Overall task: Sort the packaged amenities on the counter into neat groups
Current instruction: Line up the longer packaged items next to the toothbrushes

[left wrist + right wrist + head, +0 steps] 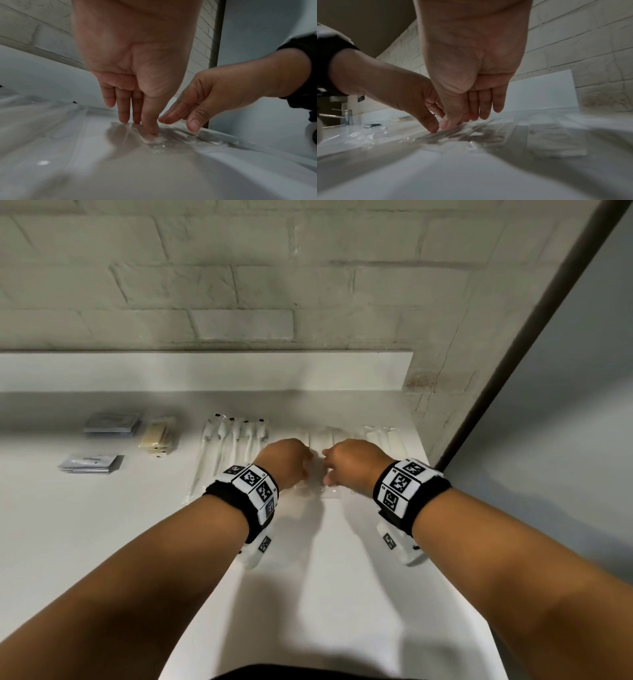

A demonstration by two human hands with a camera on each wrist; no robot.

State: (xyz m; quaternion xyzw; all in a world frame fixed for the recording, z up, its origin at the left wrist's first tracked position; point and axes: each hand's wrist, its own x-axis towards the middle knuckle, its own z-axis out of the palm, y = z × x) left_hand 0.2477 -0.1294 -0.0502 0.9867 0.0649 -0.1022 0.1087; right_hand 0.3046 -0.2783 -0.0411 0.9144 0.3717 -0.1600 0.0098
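From my seat most of the sorting looks done: grey sachets (111, 424), beige packets (158, 436) and toothbrush sleeves (228, 446) lie grouped on the counter (102, 542), while my left hand (286, 462) and right hand (354, 463), fingers straight, press the clear packets (330, 491) between them into line.

Both hands low on white counter (102, 525), left hand (286, 462) and right hand (352, 463) nearly touching over clear packets (329, 440). Wrapped toothbrushes (229, 446) just left of them. Further left: beige packets (158, 434), two stacks of grey sachets (111, 424). Fingers hidden.
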